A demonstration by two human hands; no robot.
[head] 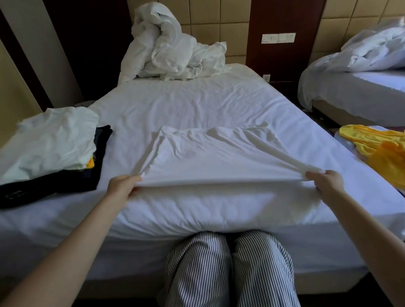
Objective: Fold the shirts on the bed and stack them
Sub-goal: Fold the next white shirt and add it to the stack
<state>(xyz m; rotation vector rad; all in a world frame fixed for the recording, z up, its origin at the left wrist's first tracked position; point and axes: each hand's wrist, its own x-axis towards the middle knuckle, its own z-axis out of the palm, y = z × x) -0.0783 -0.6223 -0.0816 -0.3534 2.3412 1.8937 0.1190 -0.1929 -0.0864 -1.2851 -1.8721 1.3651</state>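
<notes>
Both hands pinch near edge of white shirt (211, 157): left hand (123, 188) at left corner, right hand (325, 182) at right corner, edge lifted off bed (194, 102), rest lying flat mid-bed. Folded stack (44, 147) at left (white on top, dark underneath); yellow shirt (389, 153) crumpled at right

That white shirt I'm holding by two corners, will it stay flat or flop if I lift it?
Probably floppy: the white shirt sags and creases between the left hand and right hand. Likely light, since pinches at two corners raise its near edge. It may drag wrinkles across the bed.
</notes>
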